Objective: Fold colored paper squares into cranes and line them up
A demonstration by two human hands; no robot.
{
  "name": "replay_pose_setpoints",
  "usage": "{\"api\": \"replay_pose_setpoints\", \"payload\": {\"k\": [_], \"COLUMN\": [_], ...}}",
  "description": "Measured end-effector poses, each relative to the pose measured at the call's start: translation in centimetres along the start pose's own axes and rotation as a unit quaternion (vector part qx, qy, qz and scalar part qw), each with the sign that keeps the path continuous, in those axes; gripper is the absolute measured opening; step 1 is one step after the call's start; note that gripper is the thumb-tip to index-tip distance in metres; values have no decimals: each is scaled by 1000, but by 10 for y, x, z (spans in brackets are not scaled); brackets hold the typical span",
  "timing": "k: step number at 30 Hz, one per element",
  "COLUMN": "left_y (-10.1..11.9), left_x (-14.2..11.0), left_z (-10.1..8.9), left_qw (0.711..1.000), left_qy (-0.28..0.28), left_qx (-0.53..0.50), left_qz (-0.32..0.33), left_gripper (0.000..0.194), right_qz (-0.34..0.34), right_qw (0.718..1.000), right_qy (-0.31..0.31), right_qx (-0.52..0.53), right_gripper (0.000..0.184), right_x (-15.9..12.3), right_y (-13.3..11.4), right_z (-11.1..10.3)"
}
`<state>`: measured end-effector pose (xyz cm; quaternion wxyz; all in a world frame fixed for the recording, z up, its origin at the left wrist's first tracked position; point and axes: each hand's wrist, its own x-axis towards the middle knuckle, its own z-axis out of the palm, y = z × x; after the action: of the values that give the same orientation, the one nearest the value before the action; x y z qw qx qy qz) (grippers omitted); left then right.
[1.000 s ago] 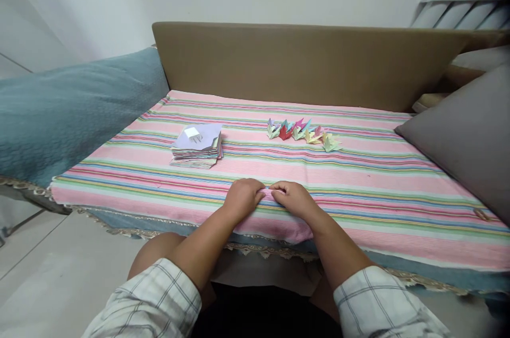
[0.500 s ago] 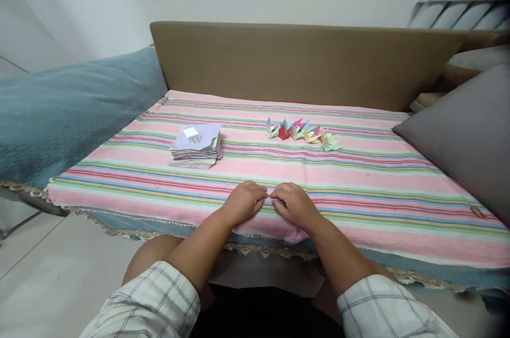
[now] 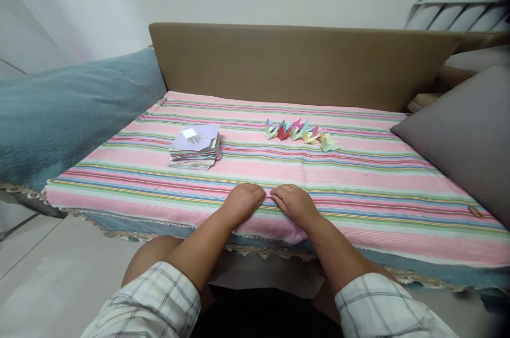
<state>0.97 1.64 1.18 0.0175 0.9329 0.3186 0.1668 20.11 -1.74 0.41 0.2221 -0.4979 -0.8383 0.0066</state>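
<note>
My left hand [image 3: 244,203] and my right hand [image 3: 294,203] face each other near the front of the striped cloth, fingers pinched. Between their fingertips shows a small bit of pink paper [image 3: 268,194], mostly hidden by the fingers. Beyond my left hand lies a stack of coloured paper sheets [image 3: 195,154], its top sheet lilac, with a white plug adapter [image 3: 190,135] resting on it. Past my right hand, several folded paper cranes [image 3: 297,131] in red, pink, blue, green and yellow sit in two close rows.
The pink striped cloth [image 3: 342,178] covers a seat with a brown backrest [image 3: 279,64]. A blue padded armrest [image 3: 79,99] rises at the left, and a grey cushion [image 3: 466,131] at the right. A small brown object [image 3: 475,212] lies near the cushion.
My fingertips have drawn slightly apart and flattened a little, so more of the pink paper shows between them. The paper stack, adapter and cranes stay in place.
</note>
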Motion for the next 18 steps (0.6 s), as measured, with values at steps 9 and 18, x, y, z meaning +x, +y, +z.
{"api": "replay_pose_setpoints", "payload": {"k": [9, 18], "left_y": [1, -3], "left_x": [0, -1], "left_z": [4, -2], "left_qw": [999, 996], "left_qy": [39, 19], "left_qx": [-22, -77], "left_qz": [-17, -46], "left_gripper": [21, 21], "right_qz": [5, 18], "right_qw": [998, 995], "right_qy": [12, 15], "right_qx": [57, 97], "right_gripper": [20, 20], "right_x": [-1, -1], "right_y": [2, 5], "right_z": [2, 1]}}
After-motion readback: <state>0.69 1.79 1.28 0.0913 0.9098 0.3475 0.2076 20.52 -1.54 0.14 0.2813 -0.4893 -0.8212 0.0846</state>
